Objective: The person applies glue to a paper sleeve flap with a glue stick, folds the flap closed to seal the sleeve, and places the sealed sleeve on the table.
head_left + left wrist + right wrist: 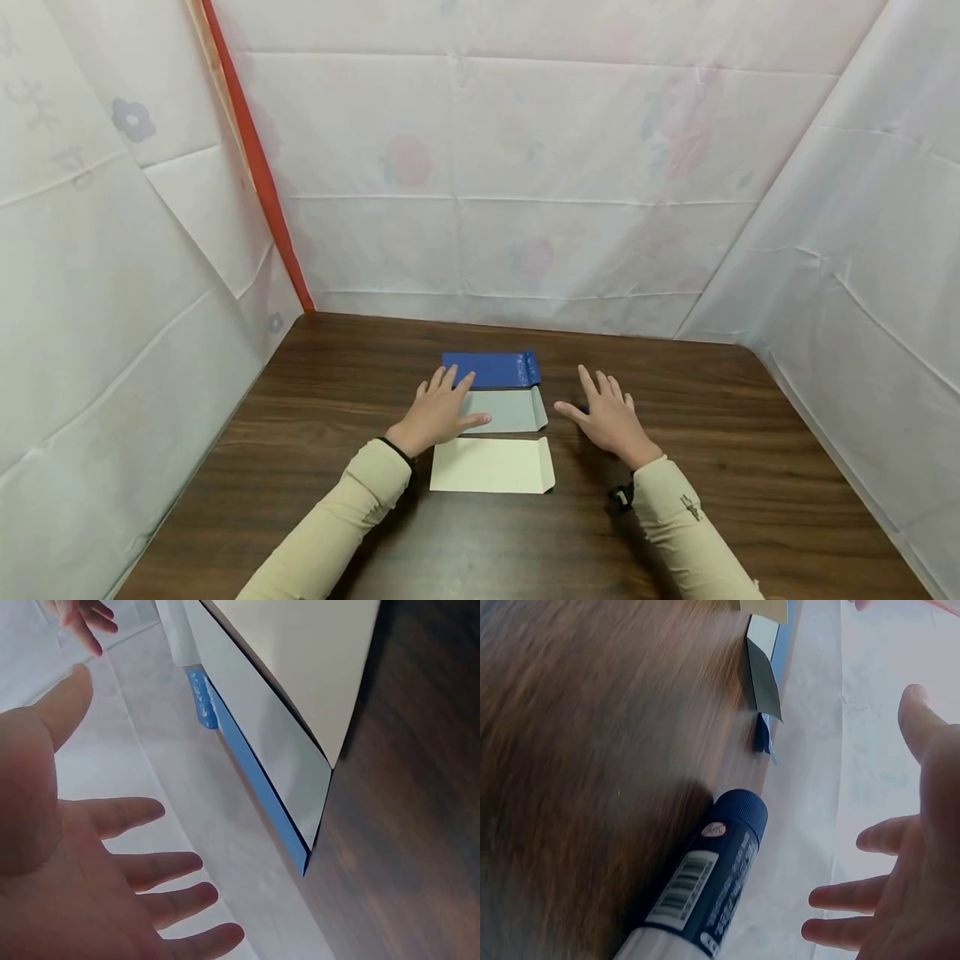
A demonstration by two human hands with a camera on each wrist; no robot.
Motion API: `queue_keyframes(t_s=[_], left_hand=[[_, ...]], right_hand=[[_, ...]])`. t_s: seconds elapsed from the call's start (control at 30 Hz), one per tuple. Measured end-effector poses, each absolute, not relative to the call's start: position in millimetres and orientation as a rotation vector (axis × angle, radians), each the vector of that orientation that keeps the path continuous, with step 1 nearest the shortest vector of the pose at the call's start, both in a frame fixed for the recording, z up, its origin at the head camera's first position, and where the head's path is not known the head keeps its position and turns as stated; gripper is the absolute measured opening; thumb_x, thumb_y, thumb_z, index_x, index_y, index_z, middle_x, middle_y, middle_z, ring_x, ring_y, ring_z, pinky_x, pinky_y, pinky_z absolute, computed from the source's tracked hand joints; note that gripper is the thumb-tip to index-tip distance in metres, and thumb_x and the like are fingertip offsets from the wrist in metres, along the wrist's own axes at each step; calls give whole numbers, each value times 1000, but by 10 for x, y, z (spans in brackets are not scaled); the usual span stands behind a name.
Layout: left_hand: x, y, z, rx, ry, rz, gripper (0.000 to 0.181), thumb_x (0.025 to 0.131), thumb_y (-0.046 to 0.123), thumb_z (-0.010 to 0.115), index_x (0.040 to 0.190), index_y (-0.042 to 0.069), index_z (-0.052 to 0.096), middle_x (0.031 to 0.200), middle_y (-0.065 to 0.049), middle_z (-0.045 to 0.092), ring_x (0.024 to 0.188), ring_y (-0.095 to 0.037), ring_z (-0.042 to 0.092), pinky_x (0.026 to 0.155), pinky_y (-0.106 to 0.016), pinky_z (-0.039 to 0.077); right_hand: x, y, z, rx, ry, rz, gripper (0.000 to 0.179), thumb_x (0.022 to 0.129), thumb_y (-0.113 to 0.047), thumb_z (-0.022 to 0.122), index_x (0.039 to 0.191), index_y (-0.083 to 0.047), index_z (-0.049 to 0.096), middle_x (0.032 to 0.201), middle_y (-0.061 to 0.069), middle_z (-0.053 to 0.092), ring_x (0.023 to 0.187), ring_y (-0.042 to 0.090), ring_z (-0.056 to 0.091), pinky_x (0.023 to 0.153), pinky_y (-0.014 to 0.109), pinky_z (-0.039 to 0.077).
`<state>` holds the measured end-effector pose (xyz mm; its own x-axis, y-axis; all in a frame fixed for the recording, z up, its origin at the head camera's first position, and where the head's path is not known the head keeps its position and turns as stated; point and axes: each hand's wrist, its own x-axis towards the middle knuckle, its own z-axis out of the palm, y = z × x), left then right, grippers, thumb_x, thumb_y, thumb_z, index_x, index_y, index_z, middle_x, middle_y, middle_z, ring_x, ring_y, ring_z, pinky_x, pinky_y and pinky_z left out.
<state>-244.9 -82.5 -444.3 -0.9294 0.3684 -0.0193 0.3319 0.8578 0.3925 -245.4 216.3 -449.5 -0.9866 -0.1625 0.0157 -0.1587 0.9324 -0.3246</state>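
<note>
Three envelopes lie in a column on the table, their flaps raised at the right end: a blue envelope (483, 369) farthest, a grey envelope (502, 411) in the middle, a cream envelope (487, 465) nearest. My left hand (438, 414), fingers spread, hovers over the left ends of the blue and grey ones and hides part of them. To the right of the envelopes my right hand (611, 422) is held with fingers spread, gripping nothing. Beneath it a dark blue glue stick (705, 877) with a barcode label lies on the table; in the head view the hand mostly covers it.
The dark wooden table (300, 492) is bordered by white printed cloth (585, 167) at the back and on both sides. A red strip (258, 167) runs down the back left corner. Bands circle both wrists.
</note>
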Motion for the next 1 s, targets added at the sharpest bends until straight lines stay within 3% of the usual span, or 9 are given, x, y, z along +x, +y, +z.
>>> queue_keyframes(t_s=[0.17, 0.4, 0.73, 1.0], left_hand=[[-2416, -831, -4441, 588, 2932, 598, 77, 91, 49, 63, 151, 9, 36, 158, -25, 23, 147, -46, 16, 113, -67, 21], [-2372, -850, -4452, 628, 2919, 641, 76, 90, 44, 67, 150, 9, 38, 159, -24, 23, 147, -46, 16, 113, -66, 21], [-2290, -864, -4492, 685, 2888, 633, 72, 88, 41, 70, 147, 9, 44, 156, -24, 29, 145, -44, 24, 112, -64, 26], [-2231, -849, -4485, 751, 2861, 607, 71, 86, 40, 73, 144, 7, 48, 153, -23, 35, 142, -43, 30, 109, -63, 29]], right_hand=[[-2447, 2212, -4485, -254, 3079, -541, 87, 95, -64, 43, 157, -9, 16, 155, 32, 24, 143, 51, 21, 108, 73, 19], [-2442, 2268, -4489, -283, 3082, -485, 66, 104, -41, 39, 156, -7, 17, 152, 33, 28, 141, 51, 26, 106, 72, 24], [-2411, 2312, -4535, -256, 3043, -482, 71, 102, -41, 47, 156, -5, 18, 149, 34, 34, 136, 54, 32, 106, 71, 26], [-2381, 2371, -4559, -254, 3040, -450, 70, 100, -40, 52, 151, 2, 29, 143, 36, 41, 129, 55, 41, 100, 68, 35]])
